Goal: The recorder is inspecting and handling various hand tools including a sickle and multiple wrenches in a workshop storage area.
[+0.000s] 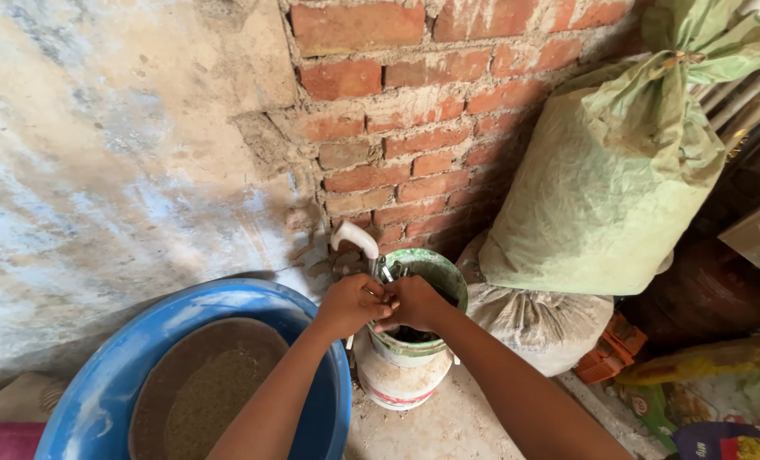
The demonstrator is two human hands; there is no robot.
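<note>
Over the green-rimmed bucket (431, 281), left hand (352, 304) and right hand (414, 302), grips clamped together, beside a pale green sack (601, 187).

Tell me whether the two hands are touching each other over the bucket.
Touching. The head view shows the left hand and right hand pressed together at the fingers, with no gap, over the open green-rimmed bucket below the white tap.

A bulging pale-green tied sack (605, 179) leans on the brick wall (414, 145) above colourful printed bags (712, 409) at right.
</note>
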